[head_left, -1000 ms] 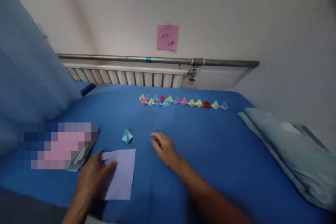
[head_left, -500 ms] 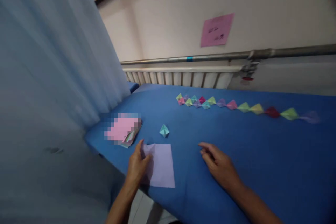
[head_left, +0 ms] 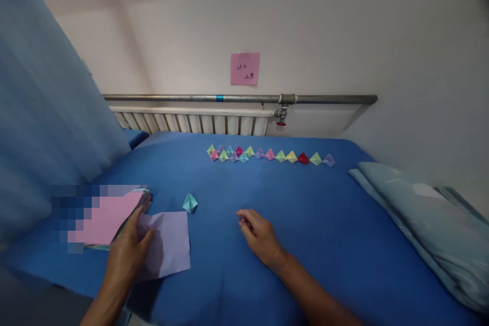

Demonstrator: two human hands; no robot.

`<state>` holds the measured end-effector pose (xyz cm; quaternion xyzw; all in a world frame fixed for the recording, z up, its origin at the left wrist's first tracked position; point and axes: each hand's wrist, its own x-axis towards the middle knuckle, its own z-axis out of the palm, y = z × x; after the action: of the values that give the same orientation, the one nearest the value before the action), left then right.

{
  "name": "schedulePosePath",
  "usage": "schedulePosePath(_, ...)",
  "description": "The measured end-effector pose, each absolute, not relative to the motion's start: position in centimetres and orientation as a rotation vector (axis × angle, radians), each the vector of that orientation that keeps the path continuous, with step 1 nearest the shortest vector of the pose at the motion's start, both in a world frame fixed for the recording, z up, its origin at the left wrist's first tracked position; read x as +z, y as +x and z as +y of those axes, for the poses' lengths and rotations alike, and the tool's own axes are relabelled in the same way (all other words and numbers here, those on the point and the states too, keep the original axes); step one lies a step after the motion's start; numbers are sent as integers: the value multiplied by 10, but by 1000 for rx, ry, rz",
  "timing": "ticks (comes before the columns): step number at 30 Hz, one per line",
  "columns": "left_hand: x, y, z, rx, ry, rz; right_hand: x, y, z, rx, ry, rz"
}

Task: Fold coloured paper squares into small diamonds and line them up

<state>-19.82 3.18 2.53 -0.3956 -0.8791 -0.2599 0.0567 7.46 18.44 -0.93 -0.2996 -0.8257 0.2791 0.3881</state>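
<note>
And there, "252" in dark handwriting on the square pink paper note point(head_left: 245, 69), more characters below.

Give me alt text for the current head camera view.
A bare left hand holds a square lavender paper sheet over a blue-covered surface; the bare right hand is empty. Beyond lie small colourful folded paper pieces.
</note>
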Motion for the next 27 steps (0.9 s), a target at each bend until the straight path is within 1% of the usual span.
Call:
schedulePosePath(3, 32, -202, 34, -658, -1299, -2580, -10, 74, 185, 694, -768, -2103)
schedulePosePath(6, 44, -206, 26, -652, -1270, -2403, -10, 74, 186, 688, -778, -2107)
schedulePosePath(9, 55, -214, 12, -646, -1145, -2350, -3, 75, 184, 697, -768, -2126)
schedulePosePath(14, 56, -228, -6, -585, -1076, -2497, 6, 77, 187, 725, -751, -2155)
schedulePosePath(19, 48, -234, -4, -514, -1073, -2648, 7, 76, 189, 728, -753, -2165)
schedulePosePath(27, 42, -243, -1, -543, -1038, -2731, 5, 75, 189, 681, -743, -2173)
